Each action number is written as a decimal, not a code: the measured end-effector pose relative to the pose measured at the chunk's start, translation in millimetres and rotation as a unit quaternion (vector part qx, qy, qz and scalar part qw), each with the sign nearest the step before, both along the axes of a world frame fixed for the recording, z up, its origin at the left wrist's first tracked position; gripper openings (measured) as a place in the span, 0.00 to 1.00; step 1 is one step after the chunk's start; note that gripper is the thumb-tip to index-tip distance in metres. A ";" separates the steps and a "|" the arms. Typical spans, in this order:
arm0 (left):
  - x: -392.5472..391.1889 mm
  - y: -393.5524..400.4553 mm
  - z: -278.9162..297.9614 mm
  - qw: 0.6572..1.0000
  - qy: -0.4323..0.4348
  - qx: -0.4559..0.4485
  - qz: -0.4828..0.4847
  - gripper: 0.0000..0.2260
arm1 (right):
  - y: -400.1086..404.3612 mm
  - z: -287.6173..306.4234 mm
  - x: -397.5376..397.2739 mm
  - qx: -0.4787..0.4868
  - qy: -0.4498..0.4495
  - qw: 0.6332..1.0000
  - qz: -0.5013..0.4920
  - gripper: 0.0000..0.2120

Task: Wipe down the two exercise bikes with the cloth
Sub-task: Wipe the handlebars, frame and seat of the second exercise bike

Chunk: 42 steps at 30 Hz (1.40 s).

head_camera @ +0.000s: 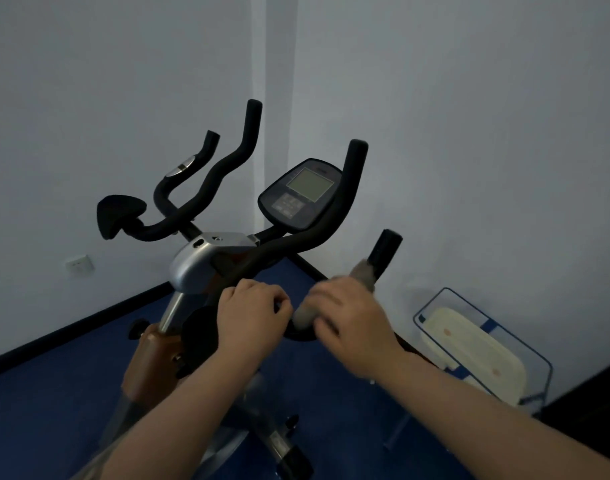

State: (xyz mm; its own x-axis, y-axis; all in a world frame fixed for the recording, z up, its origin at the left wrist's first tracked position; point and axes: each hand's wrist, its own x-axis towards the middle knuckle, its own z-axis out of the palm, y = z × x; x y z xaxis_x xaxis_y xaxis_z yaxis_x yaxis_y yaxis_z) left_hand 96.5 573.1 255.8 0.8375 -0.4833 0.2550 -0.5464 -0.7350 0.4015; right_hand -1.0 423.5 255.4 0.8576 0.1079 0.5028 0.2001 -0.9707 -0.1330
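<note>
Both hands are on the near handlebar (307,244) of the bike (199,261). The left hand (251,310) curls its fingers round the black bar and grips it. Just beside it, the right hand (352,320) is blurred, wrapped over a grey cloth (364,275) that lies along the same bar; the cloth pokes out above the knuckles and again below the thumb side, so the hand holds it against the bar. Past the right hand the bar ends in a black grip (386,249) that rises clear of the cloth. Beyond both hands sits the console (301,194), its pale screen tilted toward me, and farther left of the left hand the other handlebar (223,168) curves upward. Right of the right hand, a clear bin (535,358) stands on the blue floor (36,410) against the wall (469,133), well apart from the bike.
</note>
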 end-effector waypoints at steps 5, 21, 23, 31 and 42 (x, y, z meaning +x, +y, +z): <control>0.1 0.9 -0.7 1.000 -0.002 -0.011 -0.002 0.09 | -47.4 33.6 16.4 -0.057 -0.019 0.998 -0.031 0.08; 0.2 0.8 0.2 1.000 0.002 -0.020 0.005 0.08 | -75.2 13.3 17.3 -0.102 -0.187 0.976 -0.053 0.11; 0.8 0.5 0.3 1.000 0.001 -0.018 0.004 0.08 | -80.1 14.9 16.9 -0.139 -0.187 0.972 -0.028 0.10; 0.2 -0.7 2.0 1.000 -0.002 -0.019 0.020 0.08 | -16.1 20.1 39.2 0.415 -0.298 0.834 -0.209 0.18; -0.3 -0.8 2.0 1.000 0.007 -0.026 0.002 0.07 | 6.4 -3.1 43.4 0.676 -0.237 0.630 -0.300 0.11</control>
State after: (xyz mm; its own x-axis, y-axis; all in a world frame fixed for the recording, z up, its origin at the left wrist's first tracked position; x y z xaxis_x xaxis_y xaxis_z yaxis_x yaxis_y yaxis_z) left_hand 96.2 572.4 257.8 0.8427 -0.4667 0.2684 -0.5382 -0.7148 0.4466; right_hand 42.4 429.9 252.3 0.2597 -0.9657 0.0032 0.1794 0.0450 -0.9828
